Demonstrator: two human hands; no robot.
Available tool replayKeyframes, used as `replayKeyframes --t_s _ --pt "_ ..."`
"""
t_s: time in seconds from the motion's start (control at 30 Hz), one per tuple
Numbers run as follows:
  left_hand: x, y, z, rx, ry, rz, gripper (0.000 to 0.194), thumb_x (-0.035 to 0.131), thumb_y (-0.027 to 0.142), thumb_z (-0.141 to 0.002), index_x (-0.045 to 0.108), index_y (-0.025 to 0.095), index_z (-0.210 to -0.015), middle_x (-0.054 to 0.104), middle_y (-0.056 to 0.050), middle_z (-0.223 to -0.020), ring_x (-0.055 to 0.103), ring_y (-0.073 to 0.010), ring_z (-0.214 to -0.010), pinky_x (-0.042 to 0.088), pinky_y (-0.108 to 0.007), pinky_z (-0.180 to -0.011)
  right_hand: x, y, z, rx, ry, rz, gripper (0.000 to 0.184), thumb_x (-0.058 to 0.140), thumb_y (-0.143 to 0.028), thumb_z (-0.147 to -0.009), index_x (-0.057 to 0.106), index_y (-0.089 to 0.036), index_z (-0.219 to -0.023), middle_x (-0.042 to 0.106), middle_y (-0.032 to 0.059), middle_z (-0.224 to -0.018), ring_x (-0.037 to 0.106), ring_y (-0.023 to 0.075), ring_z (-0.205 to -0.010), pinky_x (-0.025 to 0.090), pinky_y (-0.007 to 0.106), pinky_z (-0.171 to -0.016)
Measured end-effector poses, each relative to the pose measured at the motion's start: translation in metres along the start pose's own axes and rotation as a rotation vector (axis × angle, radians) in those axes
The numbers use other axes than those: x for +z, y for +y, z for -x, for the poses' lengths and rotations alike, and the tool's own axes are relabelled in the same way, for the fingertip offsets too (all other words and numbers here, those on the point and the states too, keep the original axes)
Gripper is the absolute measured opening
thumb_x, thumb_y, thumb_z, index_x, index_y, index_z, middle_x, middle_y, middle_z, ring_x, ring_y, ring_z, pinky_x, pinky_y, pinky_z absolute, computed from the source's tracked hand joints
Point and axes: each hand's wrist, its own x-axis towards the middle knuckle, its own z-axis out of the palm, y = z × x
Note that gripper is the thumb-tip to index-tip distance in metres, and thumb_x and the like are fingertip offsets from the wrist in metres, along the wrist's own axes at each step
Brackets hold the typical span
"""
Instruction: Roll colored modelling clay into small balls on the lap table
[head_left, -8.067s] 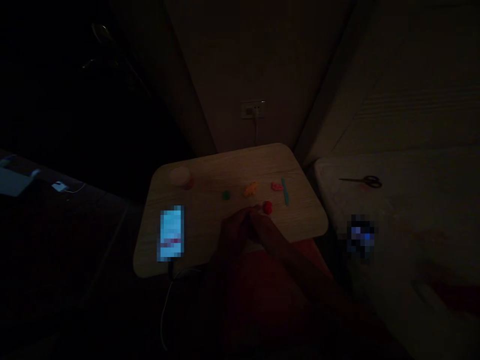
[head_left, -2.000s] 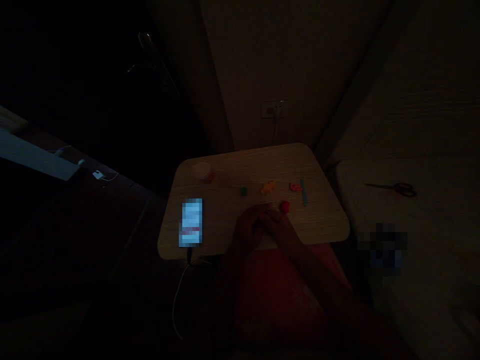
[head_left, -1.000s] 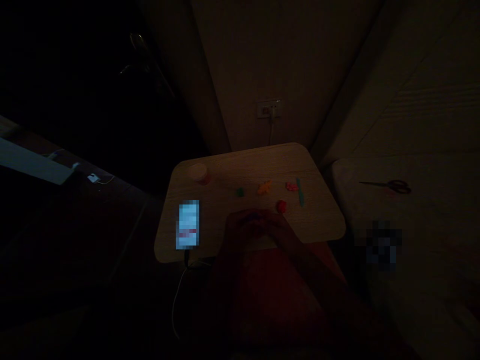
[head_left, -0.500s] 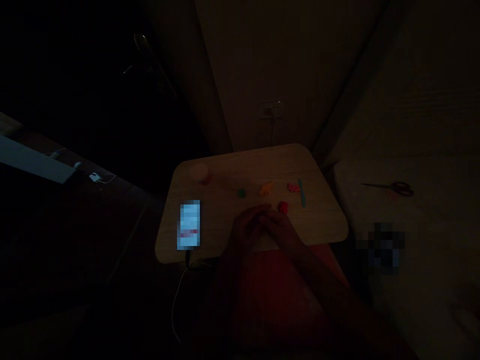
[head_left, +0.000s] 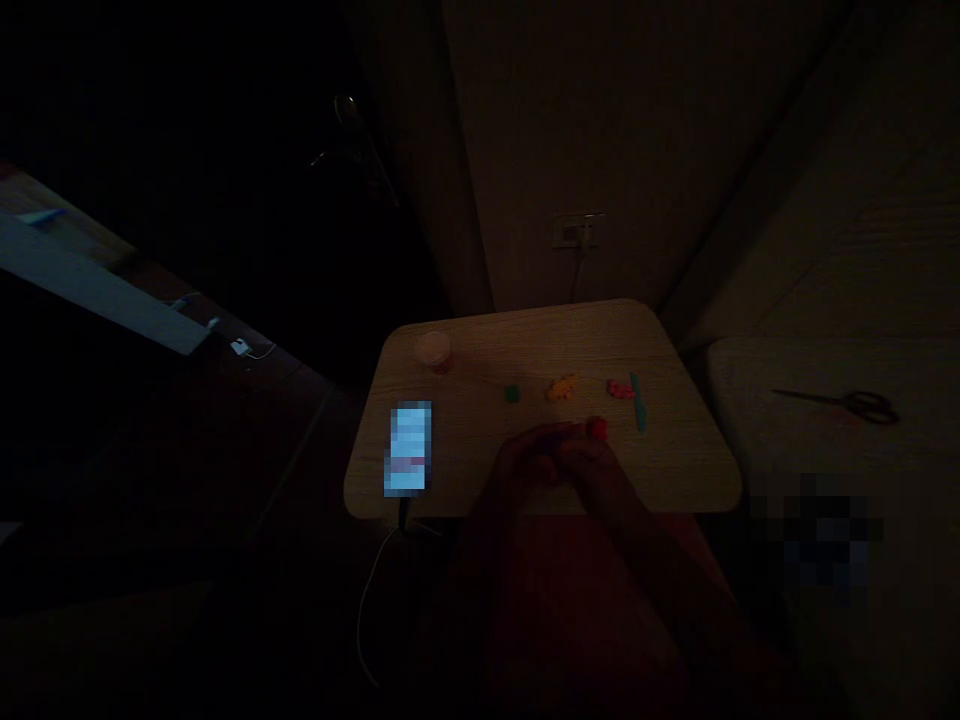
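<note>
Head view: L hand (head_left: 525,462) has its fingers clamped on a dark purple lump (head_left: 553,440), just left of the red lump (head_left: 598,429) on the worktop (head_left: 686,460). R hand (head_left: 604,475) meets it, fingers bent, can't tell if gripping (dim). Rel. to red lump: orange figure (head_left: 560,389) behind-left, green piece (head_left: 512,394) farther left, pink figure (head_left: 619,390) & teal stick (head_left: 638,403) behind-right, phone (head_left: 409,447) well left.

A single head-worn camera is facing forward and obliquely downward from above the surface (head_left: 465,445), viewing it at middle range so that its four corners are falling within the frame. From the centre, the hands (head_left: 600,475) are appearing towards five o'clock, the wall socket (head_left: 571,232) towards one, and the scissors (head_left: 844,402) towards three.
</note>
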Motion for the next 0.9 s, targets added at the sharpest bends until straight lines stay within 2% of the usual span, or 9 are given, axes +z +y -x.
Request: replayKeyframes --t_s 0.07,0.17,0.3,0.43,0.5,0.57,0.7,0.8,0.9 --pt "-0.0006 -0.0010 -0.0005 -0.010 0.013 -0.012 0.077 0.072 0.072 -0.080 0.074 0.010 -0.126 0.075 -0.010 -0.082 0.062 -0.0147 -0.062 0.049 -0.025 -0.057 -0.0006 0.0003 0.0006 0.023 -0.016 0.016 0.055 0.077 -0.072 -0.075 0.073 -0.019 -0.058 0.067 0.0061 -0.056 0.061 0.0190 -0.053 0.054 0.032 -0.055" --pt "-0.0022 0.0000 -0.0013 -0.010 0.056 -0.070 0.073 0.077 0.070 -0.076 0.078 0.009 -0.115 0.074 -0.008 -0.078 0.064 -0.0161 -0.064 0.051 -0.026 -0.059 -0.0012 0.0017 0.0012 0.013 0.014 0.072 0.055 0.076 -0.071 -0.077 0.076 -0.019 -0.059 0.071 0.0079 -0.062 0.064 0.0202 -0.057 0.055 0.033 -0.057" --pt "-0.0011 0.0040 -0.0009 0.036 0.116 -0.156 0.063 0.077 0.067 -0.078 0.081 0.011 -0.106 0.079 -0.012 -0.091 0.074 -0.0257 -0.084 0.059 -0.032 -0.071 -0.0008 0.0045 0.0022 -0.045 0.047 0.129 0.048 0.074 -0.065 -0.083 0.078 -0.020 -0.065 0.075 0.0088 -0.075 0.067 0.0222 -0.068 0.058 0.036 -0.067" --pt "0.0030 0.0058 0.0012 0.057 0.129 -0.224 0.054 0.070 0.061 -0.088 0.080 0.012 -0.110 0.081 -0.014 -0.103 0.076 -0.0272 -0.090 0.062 -0.034 -0.075 -0.0004 0.0077 0.0025 -0.031 0.032 0.066 0.050 0.070 -0.068 -0.085 0.076 -0.021 -0.070 0.075 0.0101 -0.081 0.070 0.0270 -0.083 0.059 0.039 -0.076" --pt "0.0043 0.0050 0.0013 0.100 0.130 -0.299 0.048 0.066 0.055 -0.093 0.080 0.014 -0.114 0.081 -0.013 -0.107 0.077 -0.0266 -0.093 0.063 -0.035 -0.080 -0.0008 0.0088 0.0016 -0.028 0.048 0.020 0.054 0.069 -0.073 -0.083 0.075 -0.021 -0.074 0.074 0.0098 -0.079 0.070 0.0267 -0.081 0.058 0.038 -0.072" --pt "0.0044 0.0029 0.0003 0.181 0.120 -0.428 0.039 0.062 0.048 -0.097 0.079 0.018 -0.116 0.080 -0.011 -0.113 0.076 -0.0259 -0.102 0.061 -0.038 -0.093 -0.0012 0.0086 0.0004 -0.034 0.062 0.013 0.055 0.072 -0.075 -0.078 0.074 -0.020 -0.076 0.072 0.0084 -0.078 0.067 0.0242 -0.074 0.056 0.036 -0.067" --pt "0.0017 -0.0027 -0.0021 0.355 0.064 -0.659 0.034 0.054 0.037 -0.102 0.076 0.021 -0.122 0.078 -0.010 -0.122 0.073 -0.0246 -0.115 0.053 -0.042 -0.108 -0.0001 0.0040 0.0001 -0.014 0.088 0.091 0.051 0.077 -0.069 -0.076 0.072 -0.018 -0.074 0.067 0.0044 -0.071 0.060 0.0192 -0.066 0.052 0.031 -0.062" --pt "0.0006 -0.0037 -0.0008 0.373 0.057 -0.664 0.035 0.055 0.035 -0.101 0.073 0.022 -0.129 0.076 -0.011 -0.126 0.071 -0.0244 -0.117 0.053 -0.042 -0.108 0.0013 0.0004 0.0018 -0.029 0.092 0.133 0.049 0.076 -0.066 -0.079 0.071 -0.018 -0.074 0.066 0.0039 -0.071 0.058 0.0186 -0.068 0.050 0.031 -0.064" --pt "0.0020 -0.0024 0.0021 0.320 0.041 -0.532 0.046 0.060 0.038 -0.099 0.063 0.021 -0.142 0.072 -0.013 -0.135 0.068 -0.0258 -0.124 0.052 -0.042 -0.111 0.0013 -0.0006 0.0027 -0.034 0.090 0.121 0.045 0.075 -0.063 -0.081 0.072 -0.018 -0.076 0.067 0.0031 -0.072 0.057 0.0182 -0.068 0.049 0.031 -0.065"
